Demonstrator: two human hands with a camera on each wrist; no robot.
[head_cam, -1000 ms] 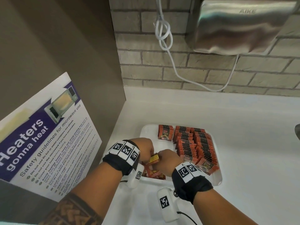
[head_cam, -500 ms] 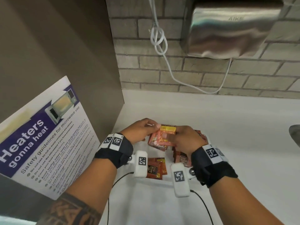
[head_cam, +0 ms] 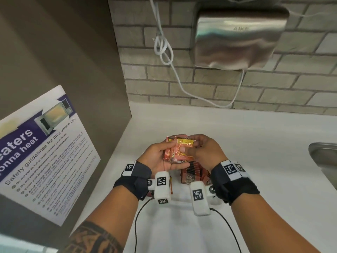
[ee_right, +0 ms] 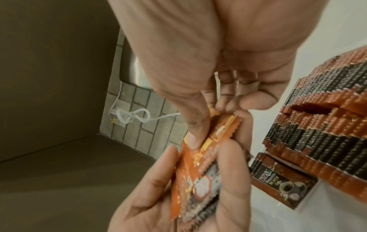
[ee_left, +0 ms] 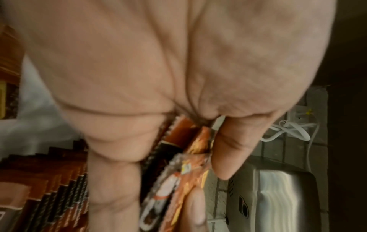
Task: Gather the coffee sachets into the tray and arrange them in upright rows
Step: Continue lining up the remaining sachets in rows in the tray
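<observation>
Sachet bundle (head_cam: 179,150): cupped in left hand (head_cam: 158,158), pinched at far edge by right hand (head_cam: 207,151). Square edges, then lower beside upright rows (head_cam: 194,173) beneath wrists.

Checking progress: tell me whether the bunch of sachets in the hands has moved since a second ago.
Yes. The bunch of sachets has risen off the tray, held by the left hand and right hand.

Grey brick wall (head_cam: 218,84) w/ steel hand dryer (head_cam: 238,37), white counter (head_cam: 255,143), microwave poster (head_cam: 45,152) on left.
</observation>
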